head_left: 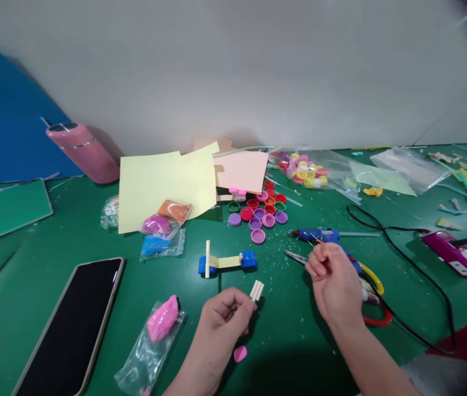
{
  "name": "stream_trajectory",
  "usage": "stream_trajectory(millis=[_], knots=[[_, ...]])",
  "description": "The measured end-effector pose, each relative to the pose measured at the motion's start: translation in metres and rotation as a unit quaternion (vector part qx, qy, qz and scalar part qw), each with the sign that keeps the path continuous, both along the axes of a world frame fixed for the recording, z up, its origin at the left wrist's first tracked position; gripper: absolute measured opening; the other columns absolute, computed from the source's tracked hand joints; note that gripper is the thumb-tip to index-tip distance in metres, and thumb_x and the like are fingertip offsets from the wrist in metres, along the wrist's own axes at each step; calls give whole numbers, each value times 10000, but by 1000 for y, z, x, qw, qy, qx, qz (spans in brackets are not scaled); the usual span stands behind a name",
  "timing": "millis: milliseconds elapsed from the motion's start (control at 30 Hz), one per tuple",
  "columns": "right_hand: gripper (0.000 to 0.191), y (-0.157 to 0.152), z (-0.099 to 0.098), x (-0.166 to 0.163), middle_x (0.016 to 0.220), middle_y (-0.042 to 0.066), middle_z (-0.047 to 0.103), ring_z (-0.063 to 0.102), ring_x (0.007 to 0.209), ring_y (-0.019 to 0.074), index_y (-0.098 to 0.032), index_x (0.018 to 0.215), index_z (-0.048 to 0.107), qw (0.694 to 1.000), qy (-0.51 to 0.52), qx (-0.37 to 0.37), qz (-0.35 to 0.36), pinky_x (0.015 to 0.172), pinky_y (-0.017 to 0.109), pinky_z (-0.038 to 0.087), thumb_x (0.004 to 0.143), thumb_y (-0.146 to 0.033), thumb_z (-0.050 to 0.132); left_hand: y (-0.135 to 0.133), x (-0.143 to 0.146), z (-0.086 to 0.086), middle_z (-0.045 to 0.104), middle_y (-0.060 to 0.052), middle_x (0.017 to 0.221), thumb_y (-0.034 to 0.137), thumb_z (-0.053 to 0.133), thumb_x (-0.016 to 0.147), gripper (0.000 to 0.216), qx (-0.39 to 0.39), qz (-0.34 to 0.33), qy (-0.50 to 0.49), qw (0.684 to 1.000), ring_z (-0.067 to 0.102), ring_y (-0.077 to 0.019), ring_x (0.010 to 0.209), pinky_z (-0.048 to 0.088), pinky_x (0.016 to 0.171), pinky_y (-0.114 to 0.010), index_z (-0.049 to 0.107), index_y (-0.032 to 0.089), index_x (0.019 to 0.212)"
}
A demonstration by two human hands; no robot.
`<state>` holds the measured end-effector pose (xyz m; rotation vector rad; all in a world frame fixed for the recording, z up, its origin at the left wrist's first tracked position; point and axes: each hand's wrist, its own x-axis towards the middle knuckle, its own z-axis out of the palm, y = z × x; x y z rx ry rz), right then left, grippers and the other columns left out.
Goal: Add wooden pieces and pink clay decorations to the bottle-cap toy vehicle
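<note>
My left hand (223, 319) is closed on a few short cream sticks (257, 289) held upright between thumb and fingers. My right hand (332, 280) is curled, its fingertips pinched together near the blue glue gun (319, 235); what they hold is too small to name. Between the hands and farther back lies a small model of blue bottle caps joined by a yellow strip and a cream stick (227, 262). A pink lump of clay (240, 353) lies just under my left hand.
A phone (72, 324) lies face up at the left, next to a bag with pink clay (161, 322). Loose bottle caps (260, 212), clay bags (163, 228), yellow and pink paper sheets (163, 184), scissors (371, 300), a black cable (406, 258) and a pink bottle (82, 151) lie around.
</note>
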<state>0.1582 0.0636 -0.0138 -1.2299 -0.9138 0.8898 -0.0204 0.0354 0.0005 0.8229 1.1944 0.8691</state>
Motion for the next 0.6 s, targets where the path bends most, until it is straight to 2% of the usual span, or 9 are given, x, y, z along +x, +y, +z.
stream_trajectory(millis=[67,100,167,233,300,400,600], knots=[[143,0,1,4,639,-61,319,280,485,92,-241,739,403,1000,6,-4,-16,457,205,255,874,-268,365,0,0,-1,412,60,442,234,590,701,185,1,-4,2,1000,337,-76,451,228,453,-193,545,150,542],[84,-2,2,3,633,-58,350,304,491,91,-245,791,449,1000,0,-18,0,458,208,262,861,-279,417,0,0,-1,414,60,444,232,586,703,183,2,-4,2,1000,338,-75,452,228,454,-193,545,150,545],[80,-10,6,-3,625,-39,421,371,529,101,-220,854,536,993,-43,-58,89,481,219,293,835,-285,493,1,0,-2,415,60,453,225,578,710,181,4,-3,1,1000,341,-75,457,233,459,-194,542,151,549],[146,-19,10,-13,664,-11,470,417,586,113,-188,814,587,965,-121,-88,213,521,230,324,840,-293,490,1,-1,-2,410,61,463,220,574,713,181,4,-9,-4,1000,343,-76,463,236,459,-194,538,152,550],[183,-25,13,-23,685,-6,466,417,597,112,-176,758,589,939,-181,-91,279,532,229,330,841,-303,485,1,-2,-2,405,63,467,214,578,710,177,6,-17,-7,1000,341,-77,466,235,456,-196,534,153,550],[201,-27,14,-32,637,-25,416,381,558,101,-173,691,551,931,-214,-82,285,506,220,313,833,-305,496,0,-1,-1,396,66,454,213,578,708,183,10,-14,-2,1000,329,-77,461,228,451,-199,522,154,543],[259,-23,13,-32,599,-36,386,374,553,101,-173,619,487,935,-234,-71,256,508,224,292,851,-287,468,0,0,2,397,66,453,222,573,706,186,9,-10,8,1000,332,-77,456,232,454,-200,519,152,542]])
